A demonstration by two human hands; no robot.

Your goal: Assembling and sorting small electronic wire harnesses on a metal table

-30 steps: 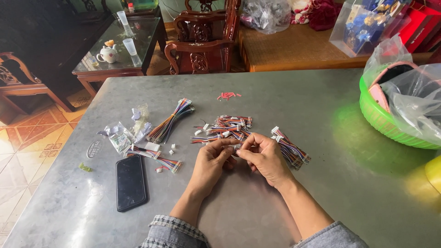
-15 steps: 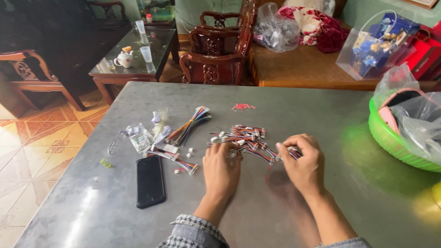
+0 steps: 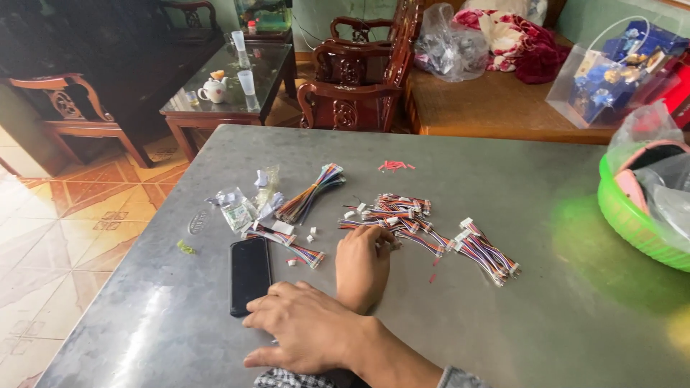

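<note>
Head view: on the dull grey metal table the left hand reaches forward, its fingertips curled down onto the near edge of a loose heap of short multicoloured wire leads with white plug ends. The fingers hide the contact, so I cannot tell whether they pinch a lead or only press on it. The right hand lies across the left forearm, palm down, fingers spread flat on the table and holding nothing. Its fingertips are just beside the black slab phone.

To the right of the heap lies a tidy bunch of the same striped leads, set a little apart. A longer bunch of coloured wires lies to the left, near some crumpled small clear plastic bags and a few loose white plug housings. Small red scraps sit farther back, and a round green plastic basket stands at the right edge.

As a judgement, the gathered bunch looks like finished sorting, while the central heap, the larger share, looks unsorted
</note>
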